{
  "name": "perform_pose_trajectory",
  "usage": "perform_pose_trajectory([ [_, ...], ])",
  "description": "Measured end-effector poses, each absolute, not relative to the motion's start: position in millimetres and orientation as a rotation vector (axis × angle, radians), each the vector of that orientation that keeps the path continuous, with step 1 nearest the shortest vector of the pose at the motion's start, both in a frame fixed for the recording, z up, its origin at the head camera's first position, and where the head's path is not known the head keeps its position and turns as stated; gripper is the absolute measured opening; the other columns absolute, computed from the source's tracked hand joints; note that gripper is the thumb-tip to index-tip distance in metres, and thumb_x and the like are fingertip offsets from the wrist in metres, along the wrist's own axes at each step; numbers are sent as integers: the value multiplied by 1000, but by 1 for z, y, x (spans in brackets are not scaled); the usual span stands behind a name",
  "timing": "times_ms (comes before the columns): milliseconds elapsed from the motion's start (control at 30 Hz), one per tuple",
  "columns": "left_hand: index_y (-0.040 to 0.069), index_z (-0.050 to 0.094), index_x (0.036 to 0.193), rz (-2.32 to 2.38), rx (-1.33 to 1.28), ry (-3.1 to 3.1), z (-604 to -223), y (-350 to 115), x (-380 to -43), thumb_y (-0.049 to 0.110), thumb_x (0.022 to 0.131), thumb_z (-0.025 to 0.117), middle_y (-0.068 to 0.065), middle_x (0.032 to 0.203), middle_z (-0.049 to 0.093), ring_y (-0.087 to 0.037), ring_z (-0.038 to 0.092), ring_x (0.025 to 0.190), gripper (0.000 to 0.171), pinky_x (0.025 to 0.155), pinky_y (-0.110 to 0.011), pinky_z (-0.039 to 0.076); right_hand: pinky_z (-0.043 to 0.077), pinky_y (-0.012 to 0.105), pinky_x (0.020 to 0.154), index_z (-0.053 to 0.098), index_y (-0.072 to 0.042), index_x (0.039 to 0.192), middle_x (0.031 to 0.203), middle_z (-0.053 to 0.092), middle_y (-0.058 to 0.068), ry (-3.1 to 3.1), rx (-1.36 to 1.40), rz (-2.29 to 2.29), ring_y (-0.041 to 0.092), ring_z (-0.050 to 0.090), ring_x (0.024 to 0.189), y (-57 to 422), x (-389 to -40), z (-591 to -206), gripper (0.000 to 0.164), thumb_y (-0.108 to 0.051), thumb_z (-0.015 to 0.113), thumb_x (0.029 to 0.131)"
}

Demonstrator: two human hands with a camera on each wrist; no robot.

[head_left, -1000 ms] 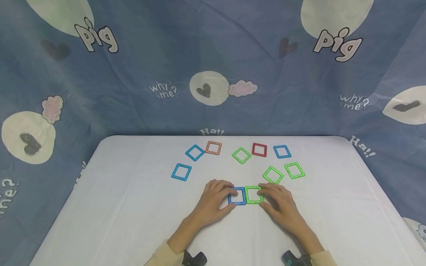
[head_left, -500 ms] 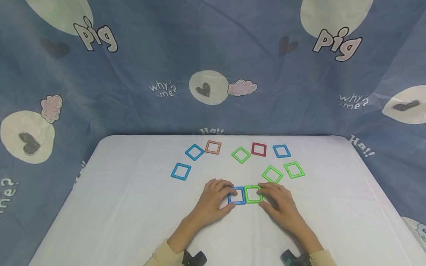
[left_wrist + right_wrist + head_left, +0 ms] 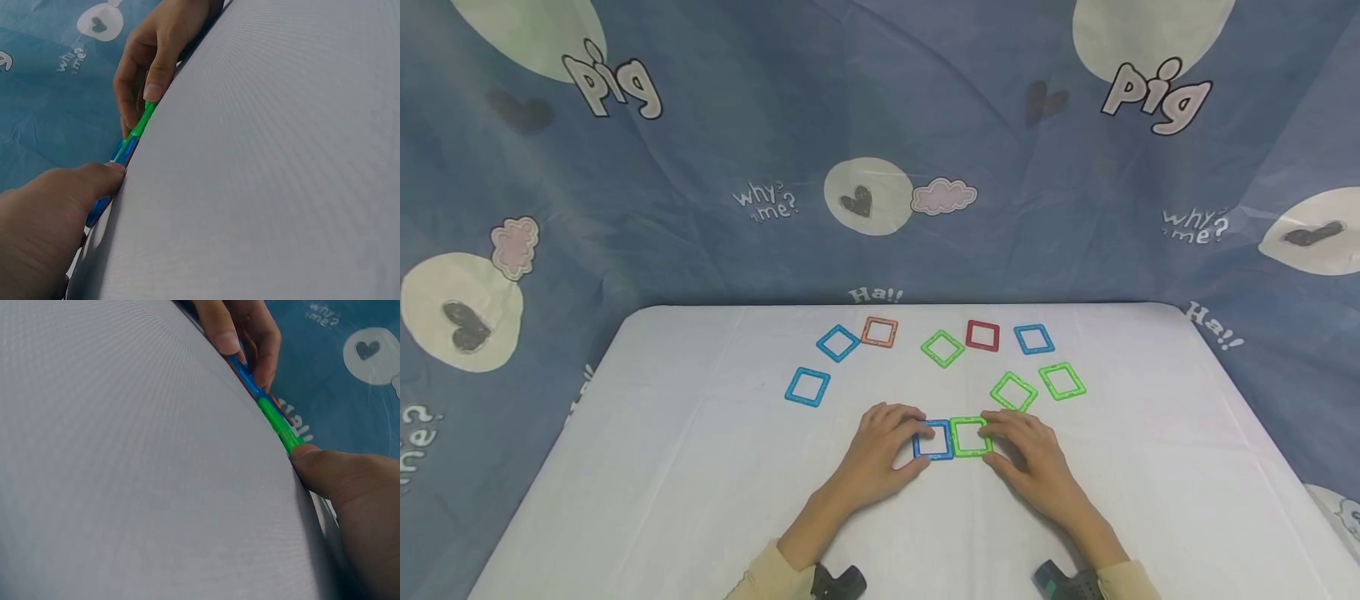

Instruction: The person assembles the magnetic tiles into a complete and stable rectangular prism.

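Observation:
A blue square magnetic tile frame [image 3: 940, 457] and a green square magnetic tile frame [image 3: 972, 454] lie flat on the white table, side by side with their edges touching. My left hand [image 3: 880, 454] pinches the blue one at its left side, thumb on the near edge and fingers on the far edge. From the right, my right hand [image 3: 1032, 458] holds the green one in the same way. Both wrist views show the tiles edge-on, the blue tile [image 3: 99, 211] under the left thumb and the green tile [image 3: 279, 427] by the right thumb.
Behind the hands lie loose square frames: blue [image 3: 808, 387], blue [image 3: 825, 354], orange [image 3: 878, 344], green [image 3: 943, 364], red [image 3: 982, 347], blue [image 3: 1035, 349], green [image 3: 1062, 396] and green [image 3: 1002, 383]. A printed blue cloth [image 3: 880, 108] hangs beyond the white table [image 3: 700, 467].

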State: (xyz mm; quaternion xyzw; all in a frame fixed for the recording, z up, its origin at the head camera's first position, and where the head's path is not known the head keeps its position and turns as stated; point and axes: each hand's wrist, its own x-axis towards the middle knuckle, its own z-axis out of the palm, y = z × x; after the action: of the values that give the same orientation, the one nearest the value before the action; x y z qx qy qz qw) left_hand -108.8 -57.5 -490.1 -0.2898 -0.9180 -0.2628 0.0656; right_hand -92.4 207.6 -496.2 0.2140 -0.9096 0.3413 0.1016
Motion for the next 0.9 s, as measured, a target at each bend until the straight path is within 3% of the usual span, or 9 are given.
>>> perform_pose_trajectory([
  [900, 27, 59, 120, -1013, -708, -2733, -483, -56, -110, 34, 91, 60, 8, 125, 55, -13, 49, 122, 29, 106, -42, 38, 28, 51, 105, 63, -23, 114, 133, 56, -6, -2681, 636, 1009, 25, 43, 129, 208, -93, -497, 33, -21, 72, 82],
])
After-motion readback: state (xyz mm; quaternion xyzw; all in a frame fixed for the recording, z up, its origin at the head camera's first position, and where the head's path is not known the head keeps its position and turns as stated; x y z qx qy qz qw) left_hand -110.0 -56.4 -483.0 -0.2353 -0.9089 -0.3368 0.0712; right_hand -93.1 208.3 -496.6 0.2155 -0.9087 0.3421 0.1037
